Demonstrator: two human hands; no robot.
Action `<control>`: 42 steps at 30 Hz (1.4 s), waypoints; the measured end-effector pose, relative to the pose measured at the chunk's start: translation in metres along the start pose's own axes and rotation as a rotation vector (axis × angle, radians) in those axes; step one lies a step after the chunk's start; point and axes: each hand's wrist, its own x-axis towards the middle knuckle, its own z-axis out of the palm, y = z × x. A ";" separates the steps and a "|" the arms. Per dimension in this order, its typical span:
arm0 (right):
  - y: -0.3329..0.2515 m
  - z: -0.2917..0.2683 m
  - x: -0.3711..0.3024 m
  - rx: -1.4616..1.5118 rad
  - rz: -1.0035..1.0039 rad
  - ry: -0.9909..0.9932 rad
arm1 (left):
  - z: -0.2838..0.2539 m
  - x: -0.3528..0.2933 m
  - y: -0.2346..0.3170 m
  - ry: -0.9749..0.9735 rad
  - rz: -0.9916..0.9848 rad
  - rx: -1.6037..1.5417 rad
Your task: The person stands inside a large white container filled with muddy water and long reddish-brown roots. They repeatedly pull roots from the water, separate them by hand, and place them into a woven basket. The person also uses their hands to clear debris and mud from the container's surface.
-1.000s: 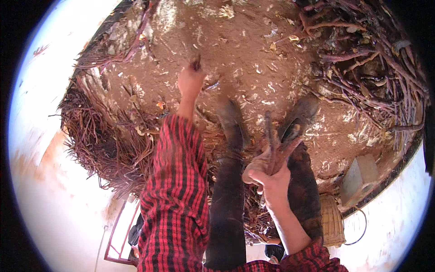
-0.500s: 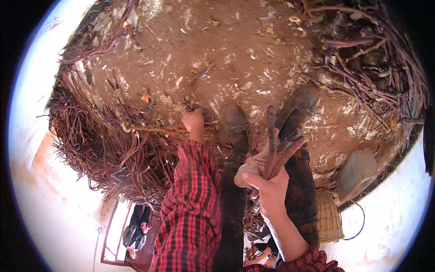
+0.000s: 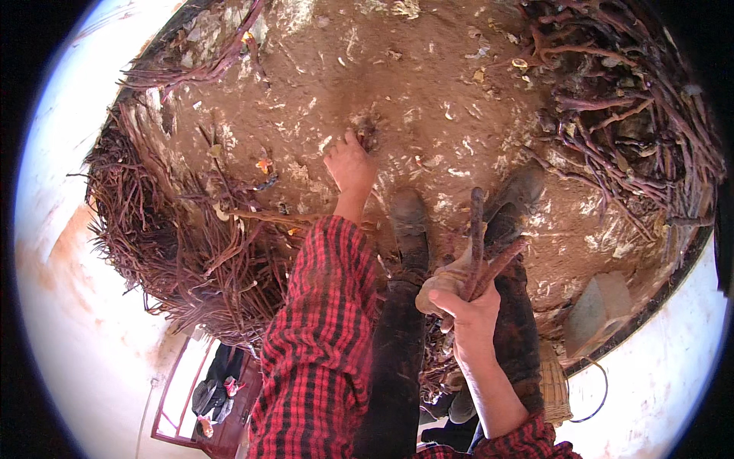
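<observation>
My right hand point(image 3: 475, 314) is closed around a small bundle of reddish-brown roots point(image 3: 475, 245), their ends sticking up past the thumb. A thicker, pale tan piece point(image 3: 442, 289) sits against the same grip; its kind is unclear. Over the dirt floor, my left hand point(image 3: 350, 164) reaches down with fingers curled at a small dark clump point(image 3: 368, 134). The fingertips hide and blur what they pinch there. Below that hand, a long light-brown root point(image 3: 271, 217) lies beside the wrist. My shoes point(image 3: 410, 214) stand between the two hands.
A large heap of thin roots point(image 3: 206, 268) lies at the left, and thicker roots point(image 3: 612, 130) are piled at the far right. On the right are a grey block point(image 3: 598, 314) and a wicker basket point(image 3: 556, 382). Pale scraps litter the dirt floor point(image 3: 306, 61).
My left hand has moved farther out and to the right, from beside the long root to the dark clump. My right hand still grips its roots; the whole view has shifted slightly.
</observation>
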 end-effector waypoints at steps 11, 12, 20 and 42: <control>-0.006 0.000 -0.001 -0.021 -0.033 0.068 | 0.012 -0.007 0.021 -0.049 -0.128 0.036; -0.006 -0.001 0.000 -0.007 -0.037 0.071 | 0.010 -0.007 0.023 -0.049 -0.144 -0.022; -0.008 -0.003 -0.003 -0.040 -0.056 0.028 | 0.010 -0.008 0.002 -0.011 -0.192 -0.233; 0.002 -0.006 0.006 0.091 -0.045 0.057 | -0.041 0.010 0.039 -0.162 0.025 -0.274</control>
